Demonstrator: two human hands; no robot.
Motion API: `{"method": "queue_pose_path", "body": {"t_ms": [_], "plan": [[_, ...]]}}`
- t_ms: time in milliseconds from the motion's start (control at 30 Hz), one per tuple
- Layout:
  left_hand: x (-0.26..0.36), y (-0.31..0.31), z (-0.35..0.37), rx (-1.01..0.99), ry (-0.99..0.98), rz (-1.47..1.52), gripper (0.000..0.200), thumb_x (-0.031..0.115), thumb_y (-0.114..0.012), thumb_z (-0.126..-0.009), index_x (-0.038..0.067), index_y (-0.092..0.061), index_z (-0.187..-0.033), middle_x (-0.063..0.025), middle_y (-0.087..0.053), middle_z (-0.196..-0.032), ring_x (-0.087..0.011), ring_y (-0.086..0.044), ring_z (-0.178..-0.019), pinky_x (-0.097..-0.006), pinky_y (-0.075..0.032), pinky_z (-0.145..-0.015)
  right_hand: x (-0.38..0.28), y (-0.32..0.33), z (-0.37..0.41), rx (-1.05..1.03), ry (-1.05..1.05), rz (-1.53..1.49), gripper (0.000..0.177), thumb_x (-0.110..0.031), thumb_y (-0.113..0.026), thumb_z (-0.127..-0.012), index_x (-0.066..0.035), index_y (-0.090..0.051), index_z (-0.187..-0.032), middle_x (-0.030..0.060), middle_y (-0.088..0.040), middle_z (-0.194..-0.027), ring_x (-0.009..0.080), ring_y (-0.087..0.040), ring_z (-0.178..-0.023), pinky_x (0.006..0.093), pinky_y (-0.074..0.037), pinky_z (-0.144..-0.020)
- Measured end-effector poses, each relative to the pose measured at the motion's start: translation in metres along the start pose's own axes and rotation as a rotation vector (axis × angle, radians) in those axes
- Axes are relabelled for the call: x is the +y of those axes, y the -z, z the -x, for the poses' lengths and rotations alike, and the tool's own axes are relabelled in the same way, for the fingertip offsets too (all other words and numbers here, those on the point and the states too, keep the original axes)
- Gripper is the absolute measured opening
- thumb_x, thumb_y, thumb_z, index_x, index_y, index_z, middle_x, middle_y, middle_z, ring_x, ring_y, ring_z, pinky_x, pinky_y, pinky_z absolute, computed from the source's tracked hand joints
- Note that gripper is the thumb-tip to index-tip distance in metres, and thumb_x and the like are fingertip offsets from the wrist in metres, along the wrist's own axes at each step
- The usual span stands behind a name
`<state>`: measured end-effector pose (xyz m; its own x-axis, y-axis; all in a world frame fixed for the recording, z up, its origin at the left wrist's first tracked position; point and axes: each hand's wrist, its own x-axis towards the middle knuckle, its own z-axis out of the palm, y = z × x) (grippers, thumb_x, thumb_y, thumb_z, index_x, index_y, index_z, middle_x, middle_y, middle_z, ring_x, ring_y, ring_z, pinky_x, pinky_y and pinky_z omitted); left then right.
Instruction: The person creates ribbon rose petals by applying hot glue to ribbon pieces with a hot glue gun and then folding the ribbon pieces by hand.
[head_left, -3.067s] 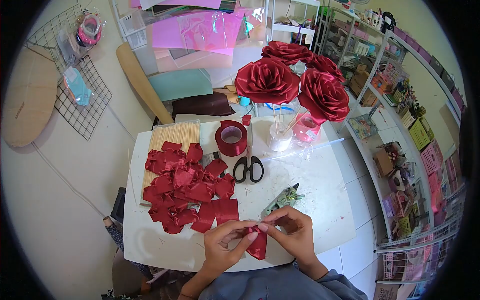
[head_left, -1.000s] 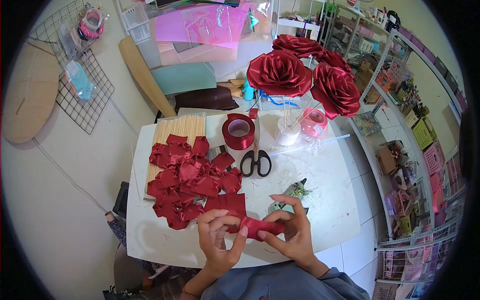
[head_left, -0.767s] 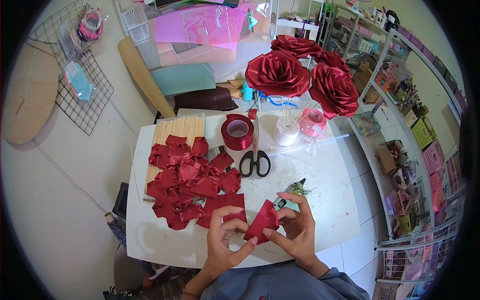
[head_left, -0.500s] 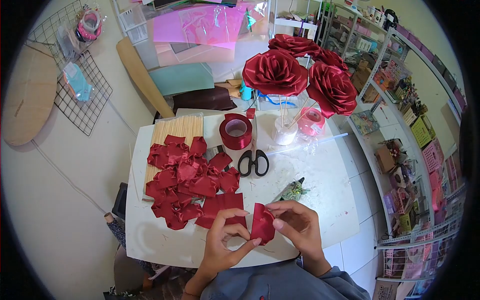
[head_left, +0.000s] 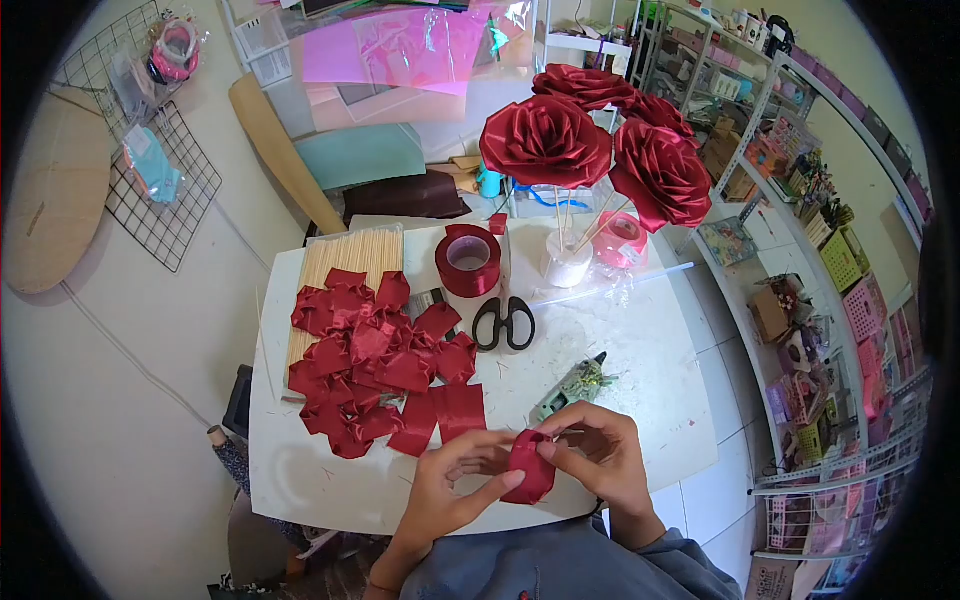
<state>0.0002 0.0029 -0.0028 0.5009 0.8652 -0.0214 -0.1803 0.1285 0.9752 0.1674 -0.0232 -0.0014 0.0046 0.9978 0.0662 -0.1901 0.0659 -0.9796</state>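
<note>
A small piece of dark red satin ribbon [head_left: 533,475], curled at its edges, is held between both hands over the table's front edge. My left hand [head_left: 455,490] grips its left side with thumb and fingers. At its upper right, my right hand [head_left: 598,455] pinches the ribbon between thumb and fingertips. Flat cut ribbon pieces [head_left: 462,410] lie just beyond my left hand. A heap of shaped red ribbon petals [head_left: 370,345] spreads to the left, partly over a bundle of wooden sticks [head_left: 345,250]. Beyond my right hand lies a green glue gun [head_left: 575,385].
Black-handled scissors [head_left: 504,325] lie mid-table below a red ribbon roll [head_left: 468,261]. Large red ribbon roses [head_left: 545,142] on sticks stand in a white holder [head_left: 566,262], beside a pink roll [head_left: 620,240]. Loaded shelves [head_left: 800,330] line the right side.
The ribbon piece has turned and curled more between my fingers, and both hands have shifted slightly. The view has moved a little; the things on the table stay put.
</note>
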Motion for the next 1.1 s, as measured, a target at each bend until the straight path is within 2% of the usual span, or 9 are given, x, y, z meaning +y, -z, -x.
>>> {"method": "queue_pose_path", "body": {"t_ms": [67, 100, 167, 400, 500, 567, 667, 900, 1100], "plan": [[-0.013, 0.002, -0.001, 0.024, -0.011, -0.029, 0.024, 0.002, -0.063, -0.072, -0.004, -0.055, -0.094, -0.0071, -0.06, -0.079, -0.0094, -0.057, -0.074, -0.0208, -0.046, -0.069, -0.001, -0.002, -0.001, -0.006, 0.007, 0.041, 0.02, 0.007, -0.056, -0.071, 0.001, -0.058, -0.09, 0.0068, -0.057, -0.083, 0.0098, -0.053, -0.074, 0.0224, -0.043, -0.067], [-0.013, 0.003, -0.002, 0.024, -0.011, -0.029, 0.024, 0.002, -0.063, -0.072, -0.004, -0.055, -0.094, -0.0071, -0.06, -0.079, -0.0094, -0.057, -0.074, -0.0208, -0.046, -0.069, -0.001, -0.002, -0.002, -0.006, 0.008, 0.041, 0.02, 0.007, -0.056, -0.071, 0.001, -0.058, -0.09, 0.0068, -0.057, -0.083, 0.0098, -0.053, -0.074, 0.0224, -0.043, -0.067], [-0.013, 0.004, -0.002, 0.038, 0.059, -0.016, 0.016, 0.002, -0.062, -0.074, -0.005, -0.057, -0.087, -0.0067, -0.06, -0.078, -0.0082, -0.056, -0.073, -0.0194, -0.046, -0.065, 0.0, 0.0, -0.005, -0.048, 0.168, 0.202, 0.024, 0.008, -0.055, -0.069, 0.0, -0.06, -0.091, 0.0075, -0.057, -0.081, 0.0117, -0.054, -0.073, 0.023, -0.044, -0.066], [-0.012, 0.007, -0.001, 0.051, 0.128, -0.015, 0.017, 0.002, -0.062, -0.073, -0.005, -0.058, -0.089, -0.0059, -0.06, -0.08, -0.0074, -0.055, -0.071, -0.0191, -0.045, -0.065, -0.001, -0.001, -0.007, -0.047, 0.26, 0.375, 0.031, 0.008, -0.057, -0.064, -0.006, -0.064, -0.09, 0.008, -0.056, -0.074, 0.0146, -0.055, -0.068, 0.0232, -0.044, -0.061], [-0.011, 0.006, 0.0, 0.08, 0.119, 0.071, 0.018, 0.001, -0.062, -0.073, -0.005, -0.058, -0.09, -0.0057, -0.06, -0.081, -0.0072, -0.055, -0.072, -0.0194, -0.044, -0.066, -0.001, -0.004, -0.006, 0.002, 0.331, 0.422, 0.031, 0.011, -0.057, -0.057, -0.006, -0.066, -0.08, 0.0075, -0.056, -0.072, 0.0146, -0.054, -0.065, 0.024, -0.043, -0.059], [-0.007, 0.007, 0.0, 0.013, 0.131, 0.115, 0.02, 0.0, -0.061, -0.074, -0.006, -0.058, -0.093, -0.0058, -0.06, -0.081, -0.0075, -0.054, -0.075, -0.0197, -0.044, -0.068, 0.001, -0.003, -0.006, -0.002, 0.572, 0.628, 0.035, 0.008, -0.057, -0.051, -0.009, -0.067, -0.08, 0.0065, -0.056, -0.071, 0.0155, -0.054, -0.061, 0.0244, -0.043, -0.056], [-0.004, 0.008, 0.002, -0.001, 0.141, 0.131, 0.022, 0.0, -0.06, -0.074, -0.006, -0.057, -0.095, -0.0058, -0.059, -0.082, -0.0076, -0.054, -0.076, -0.0197, -0.043, -0.07, 0.003, -0.004, -0.009, 0.004, 0.724, 0.665, 0.036, 0.004, -0.057, -0.049, -0.009, -0.067, -0.08, 0.0056, -0.056, -0.071, 0.0164, -0.054, -0.061, 0.0247, -0.044, -0.055], [0.004, 0.008, 0.005, -0.024, 0.166, 0.117, 0.024, 0.0, -0.06, -0.074, -0.006, -0.055, -0.097, -0.0054, -0.059, -0.086, -0.0077, -0.054, -0.079, -0.0196, -0.042, -0.072, -0.001, 0.0, -0.006, -0.086, 0.8, 0.737, 0.036, 0.002, -0.06, -0.051, -0.005, -0.064, -0.087, 0.0078, -0.054, -0.077, 0.0201, -0.054, -0.067, 0.0281, -0.047, -0.059], [0.011, 0.007, 0.009, -0.011, 0.129, 0.12, 0.016, 0.004, -0.057, -0.077, -0.004, -0.057, -0.091, -0.0038, -0.058, -0.083, -0.0065, -0.052, -0.077, -0.0195, -0.041, -0.07, -0.002, -0.001, -0.003, -0.139, 0.883, 0.882, 0.038, -0.003, -0.057, -0.051, -0.001, -0.062, -0.089, 0.0091, -0.054, -0.078, 0.0221, -0.053, -0.07, 0.0294, -0.047, -0.06]]}}
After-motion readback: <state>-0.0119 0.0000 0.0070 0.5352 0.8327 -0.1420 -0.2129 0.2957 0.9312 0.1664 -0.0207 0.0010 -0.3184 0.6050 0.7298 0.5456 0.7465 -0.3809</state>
